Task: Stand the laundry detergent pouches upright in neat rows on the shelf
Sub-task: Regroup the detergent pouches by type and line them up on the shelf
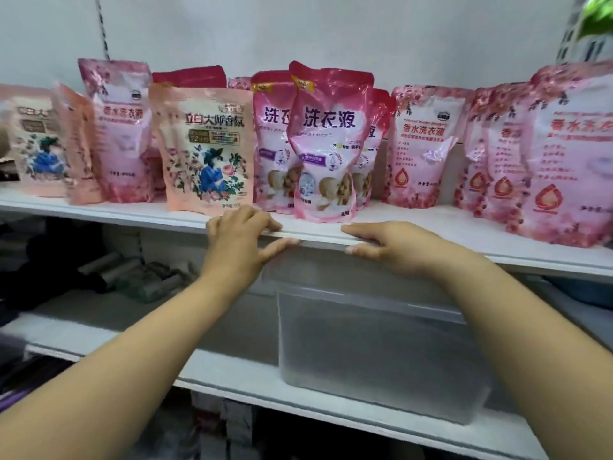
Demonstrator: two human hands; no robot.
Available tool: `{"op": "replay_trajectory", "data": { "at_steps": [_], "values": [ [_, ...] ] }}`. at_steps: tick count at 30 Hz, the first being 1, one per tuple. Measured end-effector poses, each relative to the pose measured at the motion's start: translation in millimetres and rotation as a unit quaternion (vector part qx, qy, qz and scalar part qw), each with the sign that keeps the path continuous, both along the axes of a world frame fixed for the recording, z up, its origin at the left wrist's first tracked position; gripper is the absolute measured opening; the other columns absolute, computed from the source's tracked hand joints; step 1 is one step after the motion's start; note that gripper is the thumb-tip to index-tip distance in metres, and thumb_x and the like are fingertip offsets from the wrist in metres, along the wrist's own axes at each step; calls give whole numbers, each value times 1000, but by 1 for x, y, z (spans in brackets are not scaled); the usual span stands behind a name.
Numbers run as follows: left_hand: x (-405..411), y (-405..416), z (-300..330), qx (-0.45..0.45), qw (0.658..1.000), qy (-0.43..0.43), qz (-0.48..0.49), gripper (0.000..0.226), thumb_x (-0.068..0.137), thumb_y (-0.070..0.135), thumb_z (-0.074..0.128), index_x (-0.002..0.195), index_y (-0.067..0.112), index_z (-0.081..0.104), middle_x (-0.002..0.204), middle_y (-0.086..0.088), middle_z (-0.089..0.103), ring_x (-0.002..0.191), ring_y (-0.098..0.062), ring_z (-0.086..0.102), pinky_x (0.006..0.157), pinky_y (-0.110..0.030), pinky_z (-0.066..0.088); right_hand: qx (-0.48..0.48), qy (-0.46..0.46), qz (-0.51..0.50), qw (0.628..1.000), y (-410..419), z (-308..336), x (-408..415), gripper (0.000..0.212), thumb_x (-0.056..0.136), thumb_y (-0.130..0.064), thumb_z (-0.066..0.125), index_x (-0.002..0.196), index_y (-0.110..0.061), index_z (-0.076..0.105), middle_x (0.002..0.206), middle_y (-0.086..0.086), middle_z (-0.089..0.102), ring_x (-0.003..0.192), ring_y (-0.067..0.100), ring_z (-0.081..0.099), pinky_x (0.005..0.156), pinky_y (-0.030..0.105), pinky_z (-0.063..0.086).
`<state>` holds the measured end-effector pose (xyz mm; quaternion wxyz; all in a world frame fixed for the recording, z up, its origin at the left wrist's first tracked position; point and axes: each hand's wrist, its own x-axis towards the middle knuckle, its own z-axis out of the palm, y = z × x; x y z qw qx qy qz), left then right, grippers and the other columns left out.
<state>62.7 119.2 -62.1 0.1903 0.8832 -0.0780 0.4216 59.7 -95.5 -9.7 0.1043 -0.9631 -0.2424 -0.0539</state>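
Note:
Several pink detergent pouches stand upright along the white shelf (pixel 431 224). A peach floral pouch (pixel 207 151) stands front left of centre, and a bright pink pouch (pixel 326 144) stands front centre with similar ones behind it. Rose-patterned pouches (pixel 428 144) fill the right side, the nearest one (pixel 570 154) at the far right. My left hand (pixel 240 239) rests on the shelf's front edge just below the floral pouch, holding nothing. My right hand (pixel 394 245) lies on the same edge below the bright pink pouch, fingers straight, holding nothing.
A translucent plastic bin (pixel 374 353) sits on the lower shelf under my hands. Dark rolled items (pixel 132 273) lie at the left of that lower shelf. A white wall backs the pouches. A green plant leaf (pixel 597 14) shows at the top right corner.

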Motion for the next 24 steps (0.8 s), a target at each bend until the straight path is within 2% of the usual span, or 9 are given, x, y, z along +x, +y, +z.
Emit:
{"op": "replay_trajectory", "data": {
  "at_steps": [3, 6, 9, 12, 14, 17, 20, 22, 24],
  "values": [
    [2, 16, -2, 26, 997, -18, -66, 47, 76, 53, 57, 104, 18, 68, 105, -1, 58, 107, -22, 48, 82, -24, 16, -1, -22, -68, 997, 15, -5, -10, 51, 93, -47, 42, 140, -30, 36, 146, -5, 39, 131, 17, 38, 106, 30, 31],
    [-4, 49, -4, 63, 986, -40, -151, 54, 76, 55, 49, 100, 11, 71, 95, -5, 68, 93, -26, 60, 81, -21, 29, 32, -20, -136, 990, 28, -7, -20, 60, 86, -59, 41, 139, -30, 39, 145, -7, 39, 132, 16, 37, 108, 30, 30],
    [-13, 104, 3, -8, 985, -59, -162, 58, 77, 54, 45, 108, 10, 67, 98, -4, 68, 95, -22, 58, 79, -15, 29, 59, -17, -189, 980, 43, -8, -26, 60, 84, -62, 39, 134, -28, 46, 142, -6, 45, 128, 17, 41, 105, 30, 30],
    [-7, 151, 17, -90, 986, -46, -129, 48, 85, 45, 55, 116, 9, 61, 112, -6, 63, 105, -18, 52, 84, -19, 29, 44, -33, -227, 972, 73, 2, -32, 52, 88, -61, 32, 99, -21, 64, 119, 5, 61, 104, 22, 53, 87, 32, 40],
    [-1, 173, 32, -136, 982, -58, -118, 41, 87, 37, 54, 114, 6, 60, 111, -8, 60, 102, -17, 51, 83, -23, 32, 80, -47, -200, 976, 105, 12, -34, 48, 90, -57, 32, 87, -21, 63, 113, 5, 63, 99, 24, 54, 82, 30, 39],
    [3, 202, 45, -158, 982, -92, -43, 59, 83, 56, 51, 117, 8, 54, 122, -15, 52, 113, -23, 44, 92, -32, 31, 97, -73, -95, 988, 162, 20, -30, 49, 91, -53, 36, 109, -17, 63, 112, 3, 63, 103, 21, 55, 82, 30, 41],
    [-1, 228, 52, -209, 964, -164, 18, 78, 71, 66, 42, 121, 6, 46, 127, -20, 42, 123, -29, 34, 96, -30, 24, 111, -125, 1, 986, 218, 28, -21, 42, 93, -46, 41, 112, -15, 62, 113, 2, 62, 99, 15, 53, 77, 28, 40],
    [4, 239, 53, -241, 961, -131, 29, 82, 72, 62, 55, 131, 8, 37, 136, -19, 34, 128, -29, 29, 103, -35, 22, 172, -123, 38, 977, 252, 38, -14, 39, 93, -43, 44, 112, -14, 61, 103, 1, 61, 94, 16, 53, 70, 25, 39],
    [17, 249, 51, -268, 961, -50, 42, 82, 79, 51, 61, 140, 12, 23, 145, -18, 23, 135, -30, 22, 109, -41, 19, 274, -43, 48, 960, 284, 43, 1, 43, 92, -45, 45, 110, -10, 60, 88, -1, 57, 84, 16, 52, 63, 22, 38]
  ]
}}
